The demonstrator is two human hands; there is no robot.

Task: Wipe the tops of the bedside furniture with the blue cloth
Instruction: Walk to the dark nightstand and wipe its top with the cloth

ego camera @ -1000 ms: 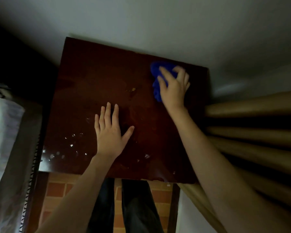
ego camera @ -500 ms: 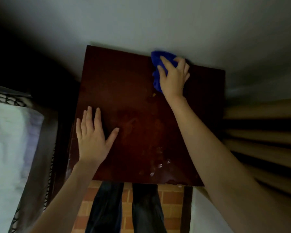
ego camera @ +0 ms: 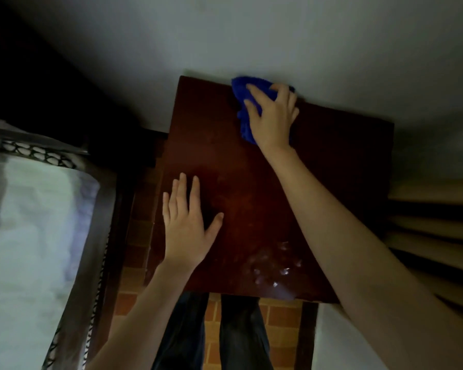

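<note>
Change since the earlier frame: the right hand (ego camera: pixel 273 121) and blue cloth (ego camera: pixel 245 96) sit further back on the bedside table, now at its far edge against the wall; the left hand (ego camera: pixel 186 222) sits nearer the table's left edge.

Landmark: the dark wooden bedside table (ego camera: pixel 332 182), whose top serves as the counter.

1. Floor (ego camera: pixel 281 321), below the table's near edge. Brick-pattern tiles; the person's dark trouser legs stand on it, close up to the table, probably for reach.
2. Wet or glossy patch (ego camera: pixel 275 268), on the top near its front edge. Catches the light; whether it is moisture or residue cannot be told.
3. Left hand, on the front-left part of the top. Palm down, fingers (ego camera: pixel 182 190) spread flat, holding nothing. Judged to be bracing the body while the other arm stretches.
4. Right hand, at the top's far edge, towards the middle. Fingers curled over the bunched blue cloth, pressing it onto the wood; cloth shows beyond and to the left of the hand. The bunching likely gives a firm pad for the back strip.
5. Bed (ego camera: pixel 24 222), left of the table, apart from it by a strip of floor. Pale bedding in a dark frame.
6. Wall (ego camera: pixel 251 36), behind the table, touching its far edge. Pale, plain.
</note>
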